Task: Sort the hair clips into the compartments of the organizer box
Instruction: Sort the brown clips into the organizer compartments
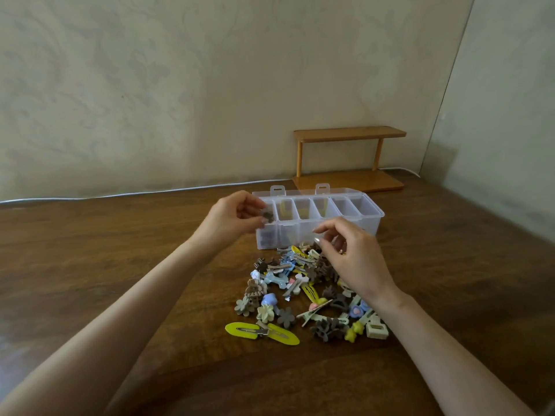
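Dark brown wood fills the lower frame: the table (120,280) I'm working at. A small wooden shelf (350,135) stands against the wall at upper right of centre. Just in front of it, at mid-frame, sits the clear plastic organizer box (377,216), lid tipped back, six compartments in a row.

Below the box and right of centre, the pile of hair clips (300,292) spreads toward me in browns, blues, creams and yellows. Two yellow snap clips (261,333) lie at its lower left edge.

My left hand (231,219) is raised at the box's left end, thumb and fingertips pinching a small brown clip (267,216) just over the leftmost compartment. My right hand (357,259) hovers over the top right of the pile with fingers curled toward the thumb. Whether it has anything pinched I cannot tell.

As for progress, I'd call it early. Through the front wall, dark shapes show at the bottom of the leftmost compartment, which suits the brown clip I'm holding. Bits of yellow show in the middle compartments, and the two at the right show nothing I can make out. Most of the clips are still on the table, so the bulk of the sorting is left — the brown one goes in first.
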A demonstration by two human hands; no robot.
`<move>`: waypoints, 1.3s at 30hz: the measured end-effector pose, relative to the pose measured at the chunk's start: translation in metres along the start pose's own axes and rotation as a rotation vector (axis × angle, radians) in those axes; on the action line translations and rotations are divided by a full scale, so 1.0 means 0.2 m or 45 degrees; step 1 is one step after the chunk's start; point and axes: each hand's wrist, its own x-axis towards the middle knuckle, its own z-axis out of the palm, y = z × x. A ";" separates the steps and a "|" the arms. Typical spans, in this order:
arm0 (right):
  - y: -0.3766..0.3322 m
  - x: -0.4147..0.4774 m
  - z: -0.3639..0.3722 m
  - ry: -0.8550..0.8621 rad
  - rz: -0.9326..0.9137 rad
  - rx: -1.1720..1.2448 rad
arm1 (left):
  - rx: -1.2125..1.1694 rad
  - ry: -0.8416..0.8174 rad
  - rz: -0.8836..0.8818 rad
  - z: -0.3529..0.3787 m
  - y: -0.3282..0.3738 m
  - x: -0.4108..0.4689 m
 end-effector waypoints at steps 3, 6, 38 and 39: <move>0.02 0.00 -0.01 0.002 0.022 -0.027 | 0.083 0.128 0.014 -0.02 -0.02 0.11; 0.04 0.00 -0.01 -0.015 0.020 -0.043 | 0.210 0.148 0.065 0.02 0.00 0.21; -0.08 0.07 0.08 -0.468 -0.051 -0.180 | 0.690 -0.040 0.165 0.00 -0.08 -0.04; -0.10 0.09 0.09 -0.520 -0.045 -0.210 | 0.730 -0.149 0.118 0.00 -0.08 -0.04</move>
